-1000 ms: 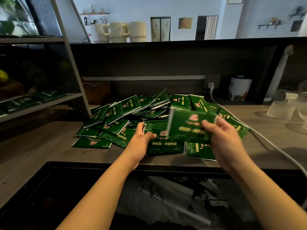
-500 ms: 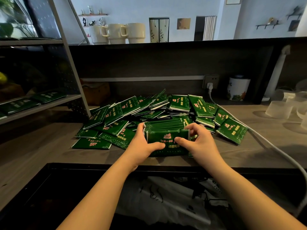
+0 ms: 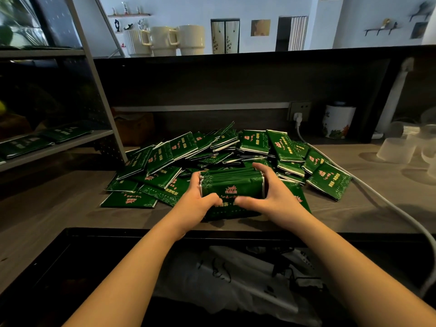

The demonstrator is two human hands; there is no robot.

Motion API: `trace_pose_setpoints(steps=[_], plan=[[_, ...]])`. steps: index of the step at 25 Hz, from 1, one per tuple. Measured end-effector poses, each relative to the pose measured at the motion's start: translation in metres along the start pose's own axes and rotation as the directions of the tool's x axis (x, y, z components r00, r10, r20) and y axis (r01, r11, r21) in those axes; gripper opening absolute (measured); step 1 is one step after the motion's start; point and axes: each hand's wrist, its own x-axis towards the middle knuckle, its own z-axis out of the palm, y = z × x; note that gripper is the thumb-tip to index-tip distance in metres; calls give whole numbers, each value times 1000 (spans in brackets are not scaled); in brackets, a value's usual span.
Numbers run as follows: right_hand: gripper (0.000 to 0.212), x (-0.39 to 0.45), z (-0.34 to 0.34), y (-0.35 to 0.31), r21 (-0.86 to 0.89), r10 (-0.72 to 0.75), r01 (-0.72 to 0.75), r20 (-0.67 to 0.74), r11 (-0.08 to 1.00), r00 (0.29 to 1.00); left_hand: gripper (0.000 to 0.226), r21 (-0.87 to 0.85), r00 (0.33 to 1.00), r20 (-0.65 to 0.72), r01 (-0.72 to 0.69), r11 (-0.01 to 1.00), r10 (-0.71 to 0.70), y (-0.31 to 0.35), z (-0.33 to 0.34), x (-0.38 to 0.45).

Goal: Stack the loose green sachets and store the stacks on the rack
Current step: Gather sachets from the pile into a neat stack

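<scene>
A stack of green sachets (image 3: 232, 185) stands near the front of the wooden counter (image 3: 59, 208). My left hand (image 3: 197, 201) grips its left side and my right hand (image 3: 273, 197) grips its right side, thumbs across the front face. Behind and around the stack lies a loose heap of green sachets (image 3: 212, 147), spread from left to right. On the left stands the rack (image 3: 101, 95), and its lower shelf (image 3: 59, 147) holds several green sachets (image 3: 63, 133) lying flat.
A white cable (image 3: 377, 197) runs from the wall socket (image 3: 299, 112) across the counter's right side. A white tin (image 3: 337, 121) and frosted plastic cups (image 3: 394, 152) stand at the right. Three mugs (image 3: 165, 40) sit on the upper ledge. A dark open bin (image 3: 212, 279) lies below the counter's edge.
My right hand brought a sachet down onto the stack, then closed on the stack's right side. Both hands now squeeze the stack together, and it stands a little taller.
</scene>
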Motion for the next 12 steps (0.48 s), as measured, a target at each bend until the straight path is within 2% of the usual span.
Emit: trace_pose_setpoints(steps=[3, 5, 7, 9, 10, 12], plan=[[63, -10, -19, 3, -21, 38, -44, -212, 999, 977, 101, -8, 1000, -23, -18, 1000, 18, -1, 1, 4], [49, -18, -38, 8, -244, 74, -185, -404, 952, 912, 91, 16, 997, -64, -47, 999, 48, 0, 6, 5], [69, -23, -50, 13, -521, 134, -378, -446, 765, 885, 87, 31, 994, -87, -63, 998, 65, 3, 11, 7], [95, -27, -51, 17, -681, 246, -473, -409, 559, 879, 86, 38, 993, -97, -69, 997, 73, 4, 14, 9], [103, -27, -51, 17, -705, 294, -495, -399, 507, 869, 86, 35, 992, -101, -67, 997, 70, 4, 15, 9], [107, -26, -53, 17, -687, 370, -526, -379, 501, 848, 86, 27, 993, -102, -56, 998, 58, 5, 14, 8]])
